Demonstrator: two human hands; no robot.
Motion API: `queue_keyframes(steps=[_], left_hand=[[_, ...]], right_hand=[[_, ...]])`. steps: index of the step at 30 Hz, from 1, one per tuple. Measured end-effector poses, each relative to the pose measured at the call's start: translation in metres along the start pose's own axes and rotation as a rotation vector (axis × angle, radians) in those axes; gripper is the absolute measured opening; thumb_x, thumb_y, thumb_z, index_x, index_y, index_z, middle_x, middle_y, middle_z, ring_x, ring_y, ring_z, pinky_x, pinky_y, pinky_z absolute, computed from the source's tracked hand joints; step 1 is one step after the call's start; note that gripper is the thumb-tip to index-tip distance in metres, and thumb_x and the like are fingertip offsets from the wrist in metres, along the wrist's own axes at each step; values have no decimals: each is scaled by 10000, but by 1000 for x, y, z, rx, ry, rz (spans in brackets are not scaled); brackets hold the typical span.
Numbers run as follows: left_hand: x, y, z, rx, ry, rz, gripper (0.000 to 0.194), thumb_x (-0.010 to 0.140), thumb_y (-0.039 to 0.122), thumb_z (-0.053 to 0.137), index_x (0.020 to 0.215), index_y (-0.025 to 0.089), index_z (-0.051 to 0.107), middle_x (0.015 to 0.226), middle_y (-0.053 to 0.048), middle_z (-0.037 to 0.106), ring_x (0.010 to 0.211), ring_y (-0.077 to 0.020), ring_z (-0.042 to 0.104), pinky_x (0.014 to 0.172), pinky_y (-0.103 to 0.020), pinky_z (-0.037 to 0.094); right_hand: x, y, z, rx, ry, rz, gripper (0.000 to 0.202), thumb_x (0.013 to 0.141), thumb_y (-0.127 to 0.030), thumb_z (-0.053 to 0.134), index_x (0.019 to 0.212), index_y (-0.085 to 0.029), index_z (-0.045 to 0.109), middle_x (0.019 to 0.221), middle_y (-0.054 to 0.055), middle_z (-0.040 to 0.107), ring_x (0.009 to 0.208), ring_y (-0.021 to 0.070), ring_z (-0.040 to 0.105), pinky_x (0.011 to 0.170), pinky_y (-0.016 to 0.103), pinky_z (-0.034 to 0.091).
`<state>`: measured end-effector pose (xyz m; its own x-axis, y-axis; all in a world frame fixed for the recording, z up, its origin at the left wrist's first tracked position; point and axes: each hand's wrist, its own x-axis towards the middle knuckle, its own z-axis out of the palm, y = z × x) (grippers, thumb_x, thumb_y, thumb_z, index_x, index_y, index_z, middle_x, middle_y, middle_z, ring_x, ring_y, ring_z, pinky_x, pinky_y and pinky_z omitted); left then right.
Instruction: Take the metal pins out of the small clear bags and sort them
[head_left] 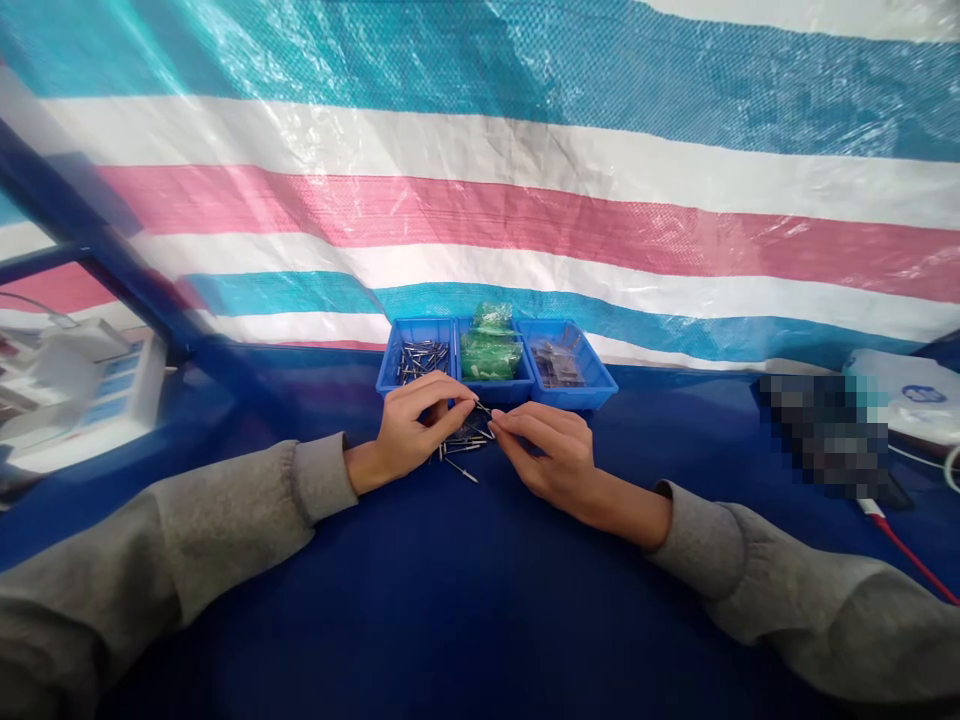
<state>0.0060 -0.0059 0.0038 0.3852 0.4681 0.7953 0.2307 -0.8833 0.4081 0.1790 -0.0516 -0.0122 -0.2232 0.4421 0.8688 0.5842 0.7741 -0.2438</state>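
My left hand (420, 425) pinches one end of a thin, dark metal rod (483, 407) between thumb and fingertips. Close by on the right, the fingers of my right hand (551, 450) are pinched together at the rod's other end. Just below and behind the fingertips lies a loose pile of similar metal rods (463, 442) on the blue table (465, 600), partly covered by my left hand. One rod (461, 470) with a silvery end lies nearest me.
Behind my hands stand three blue bins: the left bin (380, 370) has metal rods, the middle bin (525, 385) green plastic packets (491, 355), the right bin (596, 385) small clear bags (556, 365). A white device (911, 395) and a pixelated dark object (825, 430) sit at right.
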Motion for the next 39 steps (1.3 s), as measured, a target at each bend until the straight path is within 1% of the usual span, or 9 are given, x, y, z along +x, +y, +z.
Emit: queue_keyframes(steps=[4,9,18,24,32,35,39], left_hand=[[0,0,0,1,-5,1,56,810,157,582,802,144,636,716,-32,632,571,-79,533,507,-203,432],[0,0,0,5,0,16,51,808,151,586,798,141,636,706,-28,630,572,-77,539,513,-202,434],[0,0,0,8,-5,25,54,809,148,583,797,140,635,709,-23,631,584,-77,548,529,-200,439],[0,1,0,7,-13,27,49,806,144,586,795,134,632,709,-32,630,591,-85,553,523,-203,440],[-1,-2,0,-25,27,26,49,799,112,579,814,133,620,704,-26,614,569,-74,521,490,-186,407],[-2,-3,0,-39,40,18,41,795,103,578,799,134,605,693,-18,600,574,-73,526,490,-181,405],[-2,-3,0,-35,39,24,38,795,105,573,775,135,586,694,-15,588,569,-70,520,485,-180,396]], right_hand=[[0,0,0,-19,-3,-11,115,812,-117,558,734,-197,585,621,10,642,519,106,569,508,235,462],[0,0,0,-22,-9,-8,132,809,-114,566,697,-182,561,585,9,615,501,98,541,498,231,439],[0,0,2,6,21,-16,145,802,-99,575,675,-161,543,570,-3,580,495,80,505,501,209,418],[-1,1,3,11,5,-17,155,792,-90,585,661,-155,535,559,-4,566,487,78,488,497,212,405],[-1,-1,1,48,84,27,71,771,-98,606,744,-158,579,545,-14,569,457,79,478,466,216,398],[0,-3,0,63,89,56,60,776,-107,598,749,-159,588,533,-14,571,439,80,467,442,218,390],[2,-3,-1,79,78,93,44,793,-121,581,794,-157,606,547,-9,581,455,87,498,453,220,412]])
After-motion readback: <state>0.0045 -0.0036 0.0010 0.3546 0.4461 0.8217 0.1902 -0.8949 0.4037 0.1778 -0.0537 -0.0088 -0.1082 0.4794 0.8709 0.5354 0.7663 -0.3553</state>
